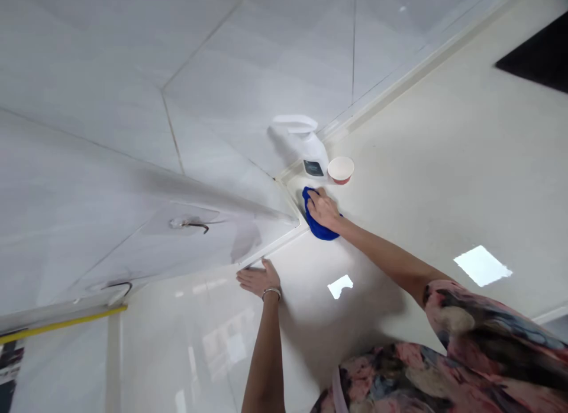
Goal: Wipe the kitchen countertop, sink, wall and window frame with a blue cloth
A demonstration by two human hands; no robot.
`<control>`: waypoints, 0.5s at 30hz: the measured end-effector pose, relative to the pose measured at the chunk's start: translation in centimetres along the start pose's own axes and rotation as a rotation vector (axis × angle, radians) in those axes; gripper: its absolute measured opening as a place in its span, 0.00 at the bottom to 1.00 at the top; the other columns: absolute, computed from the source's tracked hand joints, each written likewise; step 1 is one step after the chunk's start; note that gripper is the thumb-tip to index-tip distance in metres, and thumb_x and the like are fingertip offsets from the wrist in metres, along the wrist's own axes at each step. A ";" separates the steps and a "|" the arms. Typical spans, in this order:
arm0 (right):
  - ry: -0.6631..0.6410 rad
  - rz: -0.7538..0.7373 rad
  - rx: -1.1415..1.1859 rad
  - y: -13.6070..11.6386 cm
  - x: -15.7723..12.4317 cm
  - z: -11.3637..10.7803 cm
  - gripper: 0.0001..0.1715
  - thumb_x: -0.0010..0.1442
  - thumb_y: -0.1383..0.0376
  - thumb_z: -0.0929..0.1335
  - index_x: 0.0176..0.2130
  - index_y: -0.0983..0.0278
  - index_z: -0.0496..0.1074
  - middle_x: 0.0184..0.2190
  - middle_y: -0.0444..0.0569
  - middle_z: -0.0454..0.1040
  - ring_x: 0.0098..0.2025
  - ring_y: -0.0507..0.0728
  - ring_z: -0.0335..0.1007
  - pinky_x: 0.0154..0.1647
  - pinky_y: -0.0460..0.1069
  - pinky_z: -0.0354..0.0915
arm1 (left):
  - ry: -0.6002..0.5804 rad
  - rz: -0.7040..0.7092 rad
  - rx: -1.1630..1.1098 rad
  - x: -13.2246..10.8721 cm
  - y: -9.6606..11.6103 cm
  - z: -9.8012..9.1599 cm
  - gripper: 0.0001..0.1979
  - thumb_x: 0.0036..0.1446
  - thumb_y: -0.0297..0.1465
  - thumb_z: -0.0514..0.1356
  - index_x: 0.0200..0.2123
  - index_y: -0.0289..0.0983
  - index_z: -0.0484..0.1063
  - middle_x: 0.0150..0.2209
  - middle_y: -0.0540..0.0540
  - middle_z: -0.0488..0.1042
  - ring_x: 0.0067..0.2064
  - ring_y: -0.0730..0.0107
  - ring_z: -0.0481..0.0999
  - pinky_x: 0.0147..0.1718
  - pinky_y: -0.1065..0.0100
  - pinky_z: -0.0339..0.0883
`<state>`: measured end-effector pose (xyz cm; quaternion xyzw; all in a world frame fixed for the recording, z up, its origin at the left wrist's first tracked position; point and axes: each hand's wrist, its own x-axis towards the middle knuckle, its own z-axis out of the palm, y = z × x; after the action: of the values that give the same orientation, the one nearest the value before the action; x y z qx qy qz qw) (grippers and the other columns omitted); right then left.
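Note:
My right hand (323, 209) presses down on a blue cloth (320, 229) in the far corner of a pale glossy countertop (399, 182), fingers curled over the cloth. My left hand (257, 278) lies flat and open on the countertop near the wall edge, a bangle on its wrist. Just beyond the cloth stand a white spray bottle (306, 147) with a dark label and a small white cup with a red rim (341, 169).
White tiled walls (133, 105) meet at the corner behind the bottle. Two metal hooks (190, 224) are stuck on the left wall. A yellow strip (62, 324) runs along the lower left. A dark panel (539, 55) sits at the countertop's far right.

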<state>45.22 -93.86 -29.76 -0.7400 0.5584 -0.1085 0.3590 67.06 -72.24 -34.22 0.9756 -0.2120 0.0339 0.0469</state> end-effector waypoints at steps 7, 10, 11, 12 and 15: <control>-0.198 -0.102 -0.128 -4.1 8.7 -0.7 0.26 0.70 0.67 0.59 0.61 0.63 0.76 0.64 0.58 0.72 0.61 0.65 0.73 0.60 0.57 0.71 | 0.005 -0.001 0.005 0.1 -0.4 0.6 0.48 0.64 0.46 0.53 0.73 0.14 0.44 0.73 0.14 0.50 0.77 0.36 0.47 0.74 0.41 0.45; -0.126 -0.069 -0.159 -4.4 9.9 -0.5 0.26 0.71 0.66 0.59 0.61 0.63 0.76 0.63 0.58 0.74 0.62 0.64 0.72 0.60 0.55 0.69 | -0.012 0.004 -0.001 0.1 -0.5 0.7 0.48 0.65 0.47 0.52 0.72 0.14 0.45 0.74 0.15 0.49 0.78 0.35 0.46 0.75 0.42 0.43; -0.112 -0.079 -0.187 -4.4 10.0 -0.5 0.26 0.72 0.67 0.58 0.61 0.63 0.76 0.63 0.58 0.74 0.62 0.63 0.72 0.60 0.54 0.69 | -0.021 0.007 -0.002 0.1 -0.4 0.6 0.48 0.65 0.47 0.52 0.72 0.13 0.45 0.74 0.15 0.49 0.78 0.35 0.45 0.75 0.42 0.43; -0.112 -0.106 -0.223 -4.3 10.0 -0.5 0.27 0.72 0.67 0.58 0.61 0.63 0.75 0.64 0.58 0.74 0.62 0.63 0.72 0.59 0.54 0.69 | -0.026 0.009 -0.004 0.0 -0.4 0.6 0.48 0.65 0.47 0.52 0.72 0.12 0.45 0.74 0.15 0.49 0.78 0.34 0.45 0.75 0.42 0.42; -0.179 -0.202 -0.329 -4.1 9.7 -0.7 0.24 0.72 0.67 0.59 0.60 0.65 0.75 0.61 0.61 0.75 0.59 0.64 0.75 0.56 0.53 0.71 | -0.020 0.008 -0.004 0.0 0.0 0.3 0.49 0.64 0.47 0.52 0.71 0.11 0.45 0.74 0.14 0.48 0.78 0.34 0.45 0.75 0.42 0.42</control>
<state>51.32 -102.44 -28.98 -0.8475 0.4574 0.0150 0.2690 67.06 -72.25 -34.50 0.9749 -0.2164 0.0239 0.0463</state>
